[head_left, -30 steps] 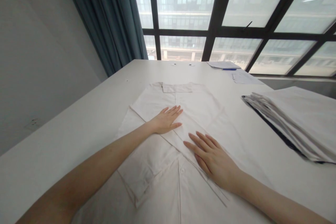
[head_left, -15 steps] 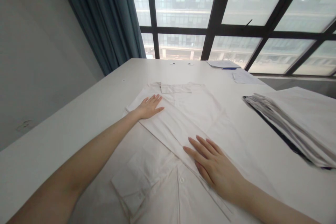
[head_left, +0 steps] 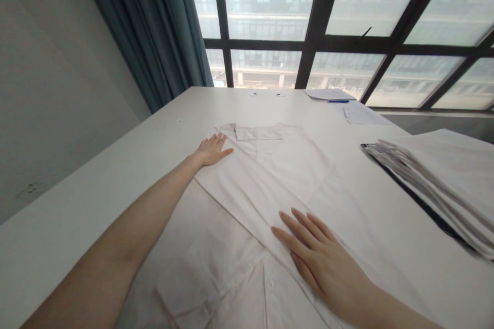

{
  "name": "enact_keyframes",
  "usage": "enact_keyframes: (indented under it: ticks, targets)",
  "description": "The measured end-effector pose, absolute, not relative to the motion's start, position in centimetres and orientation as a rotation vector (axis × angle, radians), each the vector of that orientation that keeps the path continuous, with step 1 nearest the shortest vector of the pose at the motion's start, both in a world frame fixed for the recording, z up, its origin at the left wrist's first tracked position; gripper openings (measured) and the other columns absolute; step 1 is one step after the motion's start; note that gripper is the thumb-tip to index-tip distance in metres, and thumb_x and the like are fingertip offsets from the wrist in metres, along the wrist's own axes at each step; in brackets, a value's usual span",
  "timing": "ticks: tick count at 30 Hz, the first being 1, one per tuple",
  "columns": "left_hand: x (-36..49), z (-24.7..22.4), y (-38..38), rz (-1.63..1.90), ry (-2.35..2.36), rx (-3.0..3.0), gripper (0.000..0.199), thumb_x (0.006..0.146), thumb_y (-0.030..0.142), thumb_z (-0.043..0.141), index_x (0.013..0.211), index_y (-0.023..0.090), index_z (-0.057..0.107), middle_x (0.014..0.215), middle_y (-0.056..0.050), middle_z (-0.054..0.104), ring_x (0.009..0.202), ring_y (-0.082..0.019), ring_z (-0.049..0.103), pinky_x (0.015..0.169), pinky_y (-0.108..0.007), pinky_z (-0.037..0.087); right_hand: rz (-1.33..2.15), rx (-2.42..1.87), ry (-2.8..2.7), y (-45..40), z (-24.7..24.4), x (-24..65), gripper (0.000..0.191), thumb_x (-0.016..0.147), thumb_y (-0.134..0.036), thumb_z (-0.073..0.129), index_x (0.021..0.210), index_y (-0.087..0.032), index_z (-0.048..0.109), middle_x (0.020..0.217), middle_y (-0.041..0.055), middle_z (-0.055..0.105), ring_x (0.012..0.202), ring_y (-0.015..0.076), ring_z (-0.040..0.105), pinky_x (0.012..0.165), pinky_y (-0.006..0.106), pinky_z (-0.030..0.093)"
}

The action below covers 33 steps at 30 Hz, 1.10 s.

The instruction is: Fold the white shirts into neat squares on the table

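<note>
A white button shirt (head_left: 247, 180) lies spread on the white table, its collar toward the window. One sleeve is laid slantwise across the body, from the upper left down to the lower right. My left hand (head_left: 212, 150) rests flat near the shirt's left shoulder, fingers spread on the cloth. Lower down, my right hand (head_left: 320, 257) lies palm down on the slanting sleeve with its fingers stretched out. A button (head_left: 270, 284) shows near the bottom, left of my right hand. Neither hand grips the fabric.
On the right of the table (head_left: 146, 149) lies a stack of folded white cloth (head_left: 443, 180) with a dark layer beneath. Papers (head_left: 328, 94) and a blue pen (head_left: 338, 101) lie at the far right corner. Blue curtain (head_left: 154, 25) and windows stand behind.
My left hand has slid a little up and left over the shirt's shoulder. The right hand appears slightly lower in view, still flat on the sleeve.
</note>
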State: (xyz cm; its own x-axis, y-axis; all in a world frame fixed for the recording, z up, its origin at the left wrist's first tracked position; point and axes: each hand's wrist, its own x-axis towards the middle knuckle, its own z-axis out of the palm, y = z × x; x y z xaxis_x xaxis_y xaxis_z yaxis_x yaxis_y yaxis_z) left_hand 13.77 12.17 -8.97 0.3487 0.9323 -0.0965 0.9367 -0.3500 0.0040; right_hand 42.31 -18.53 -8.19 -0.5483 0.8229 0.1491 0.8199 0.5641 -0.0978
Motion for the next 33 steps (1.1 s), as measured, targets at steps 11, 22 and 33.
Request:
enact_keyframes:
  ticks: [11, 22, 33]
  targets:
    - [13.8, -9.7, 15.4, -0.112, 1.911, 2.466, 0.082, 0.093, 0.063, 0.016, 0.153, 0.007, 0.014, 0.160, -0.015, 0.011, 0.148, -0.028, 0.011, 0.118, -0.044, 0.015, -0.132, -1.349, -2.636, -18.5, -8.3, 42.5, 0.059, 0.092, -0.019, 0.046, 0.149, -0.031, 0.033, 0.151, 0.0026, 0.039, 0.139, 0.0275, 0.036, 0.107, 0.050, 0.041]
    - [14.3, -9.2, 14.5, 0.037, 2.022, 2.542, 0.073, 0.094, 0.058, 0.026, 0.148, 0.009, 0.031, 0.155, -0.016, 0.030, 0.142, -0.028, 0.029, 0.114, -0.044, 0.022, -0.032, -1.391, -2.622, -18.4, -8.3, 42.4, 0.060, 0.092, -0.019, 0.046, 0.149, -0.033, 0.032, 0.153, 0.0013, 0.036, 0.140, 0.0272, 0.035, 0.109, 0.052, 0.036]
    - [18.4, -8.4, 7.9, 0.111, 1.964, 2.666, 0.045, 0.094, 0.009, 0.025, 0.127, 0.007, 0.055, 0.127, -0.020, 0.058, 0.118, -0.025, 0.055, 0.096, -0.036, 0.042, 0.031, -1.424, -2.583, -18.6, -8.5, 42.2, 0.055, 0.094, -0.020, 0.041, 0.147, -0.035, 0.036, 0.153, -0.0015, 0.037, 0.141, 0.0231, 0.032, 0.111, 0.049, 0.035]
